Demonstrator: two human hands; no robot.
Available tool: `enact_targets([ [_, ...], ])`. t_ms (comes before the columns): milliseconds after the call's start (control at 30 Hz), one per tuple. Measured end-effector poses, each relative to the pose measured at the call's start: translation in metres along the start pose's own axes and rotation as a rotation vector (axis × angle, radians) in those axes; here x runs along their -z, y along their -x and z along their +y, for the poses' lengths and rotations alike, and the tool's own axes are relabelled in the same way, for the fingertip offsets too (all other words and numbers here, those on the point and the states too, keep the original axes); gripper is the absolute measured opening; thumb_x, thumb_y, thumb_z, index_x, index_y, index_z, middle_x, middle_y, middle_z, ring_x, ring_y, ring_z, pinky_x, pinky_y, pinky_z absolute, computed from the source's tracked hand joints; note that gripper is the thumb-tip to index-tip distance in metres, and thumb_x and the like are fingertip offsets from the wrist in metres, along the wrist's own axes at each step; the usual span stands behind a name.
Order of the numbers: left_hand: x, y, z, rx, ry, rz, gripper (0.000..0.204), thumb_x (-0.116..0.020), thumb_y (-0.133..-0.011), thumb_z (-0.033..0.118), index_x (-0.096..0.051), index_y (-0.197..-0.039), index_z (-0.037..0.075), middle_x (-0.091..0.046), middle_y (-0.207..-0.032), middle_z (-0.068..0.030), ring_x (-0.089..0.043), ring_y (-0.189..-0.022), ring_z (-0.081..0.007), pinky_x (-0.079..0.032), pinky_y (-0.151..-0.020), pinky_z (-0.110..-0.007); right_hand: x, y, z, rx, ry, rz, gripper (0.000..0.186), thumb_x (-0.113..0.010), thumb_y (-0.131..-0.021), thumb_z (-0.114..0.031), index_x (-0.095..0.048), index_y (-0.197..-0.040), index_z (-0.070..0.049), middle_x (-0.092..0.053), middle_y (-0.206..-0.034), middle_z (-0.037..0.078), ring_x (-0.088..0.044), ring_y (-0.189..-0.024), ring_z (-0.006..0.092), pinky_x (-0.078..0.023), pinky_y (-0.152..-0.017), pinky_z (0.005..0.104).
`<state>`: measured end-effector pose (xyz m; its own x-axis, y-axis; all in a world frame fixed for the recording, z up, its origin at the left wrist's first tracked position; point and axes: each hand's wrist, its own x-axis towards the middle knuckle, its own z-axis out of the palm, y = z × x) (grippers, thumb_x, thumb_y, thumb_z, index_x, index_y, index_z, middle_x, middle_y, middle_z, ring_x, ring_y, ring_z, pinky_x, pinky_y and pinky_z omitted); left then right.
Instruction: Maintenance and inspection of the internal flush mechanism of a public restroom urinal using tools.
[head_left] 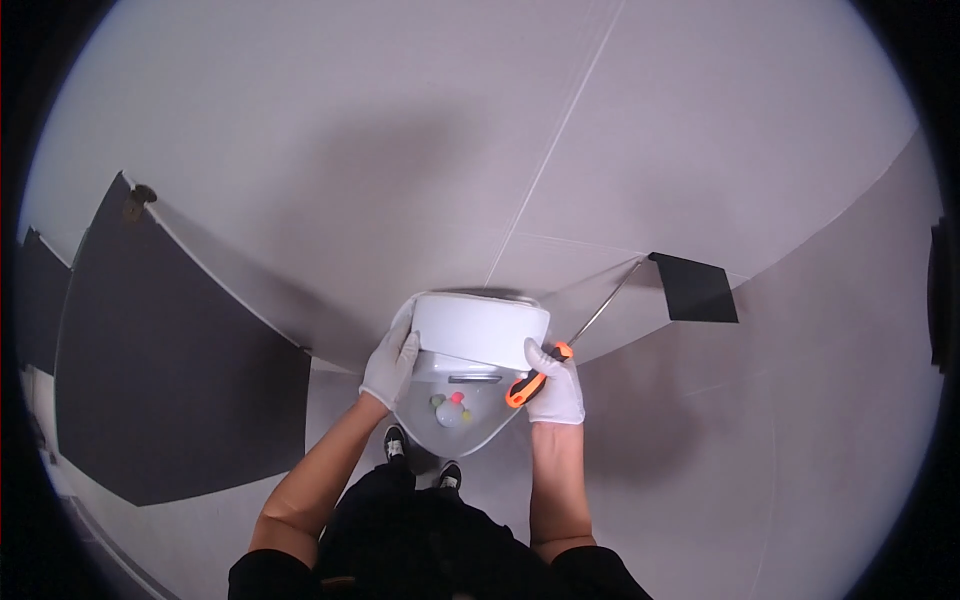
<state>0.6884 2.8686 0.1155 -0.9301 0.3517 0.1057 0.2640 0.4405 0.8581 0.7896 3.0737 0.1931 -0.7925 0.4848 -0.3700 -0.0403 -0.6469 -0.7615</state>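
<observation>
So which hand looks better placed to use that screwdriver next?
Probably the right hand: it grips the screwdriver by its orange-and-black handle, though the shaft points away from the white cover. The left hand is at the cover's left edge, no tool visible.

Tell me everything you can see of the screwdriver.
The screwdriver has a black-and-orange handle and a long, thin shaft that looks like metal. The gloved right hand holds it by the handle. In the picture it slants up and rightward, its far end beside the corner of a dark panel. I can't make out the tip's shape or any contact there.
</observation>
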Motion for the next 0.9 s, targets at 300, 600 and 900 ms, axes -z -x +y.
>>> enact_targets([
  [300,0.004,0.016,0.027,-0.081,0.115,-0.061,0.051,-0.051,-0.092,0.014,-0.035,-0.139,0.001,-0.042,-0.137,-0.0172,-0.041,-0.127,-0.0223,-0.031,-0.105,-0.031,-0.015,0.014,-0.011,0.072,0.026,-0.073,0.043,-0.07,-0.073,-0.005,-0.057,-0.113,0.002,-0.062,-0.088,0.003,-0.057,-0.069,0.0115,-0.042,-0.057,0.0236],
  [600,0.023,0.038,0.077,0.223,0.877,-0.104,0.057,-0.047,-0.096,0.02,-0.024,-0.144,0.0,-0.038,-0.141,-0.012,-0.038,-0.128,-0.0185,-0.032,-0.105,-0.03,-0.047,0.087,-0.053,0.221,0.079,-0.085,0.048,-0.056,-0.07,0.003,-0.053,-0.117,0.009,-0.062,-0.096,0.009,-0.059,-0.083,0.0139,-0.044,-0.068,0.0228],
  [900,0.018,0.071,0.03,0.175,0.759,-0.265,0.048,-0.051,-0.095,0.017,-0.037,-0.135,-0.005,-0.05,-0.128,-0.0112,-0.052,-0.113,-0.0169,-0.039,-0.1,-0.03,0.033,0.131,-0.122,0.912,0.063,0.107,0.037,-0.065,-0.083,-0.017,-0.051,-0.113,0.001,-0.058,-0.099,0.006,-0.057,-0.087,0.0157,-0.044,-0.079,0.029],
])
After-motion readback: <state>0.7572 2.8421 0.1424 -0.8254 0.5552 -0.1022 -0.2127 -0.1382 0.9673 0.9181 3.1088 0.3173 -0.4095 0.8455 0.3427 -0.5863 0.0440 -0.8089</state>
